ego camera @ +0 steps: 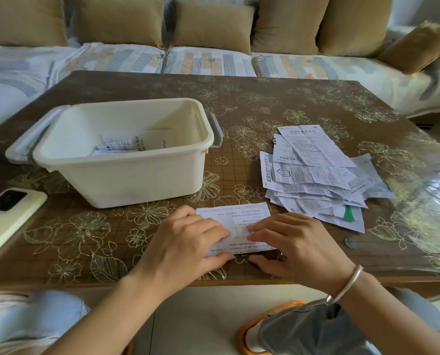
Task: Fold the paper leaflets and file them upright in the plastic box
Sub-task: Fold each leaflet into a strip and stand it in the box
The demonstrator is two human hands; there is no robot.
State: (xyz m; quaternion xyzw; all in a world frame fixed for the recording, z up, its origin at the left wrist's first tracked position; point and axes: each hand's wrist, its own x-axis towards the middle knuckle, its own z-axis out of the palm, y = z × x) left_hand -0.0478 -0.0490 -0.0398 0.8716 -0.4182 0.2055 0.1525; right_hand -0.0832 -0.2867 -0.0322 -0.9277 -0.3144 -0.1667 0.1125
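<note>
A white printed leaflet lies flat near the table's front edge. My left hand presses its left part with straight fingers, the thumb at the near edge. My right hand presses the right part the same way, fingertips meeting the left hand's at the middle. The cream plastic box stands behind and to the left, with a few folded leaflets leaning inside. A loose pile of unfolded leaflets lies to the right of the box.
A pale phone lies face down at the table's left edge. A sofa with tan cushions runs behind the table. An orange-rimmed stool sits below the front edge by my right forearm.
</note>
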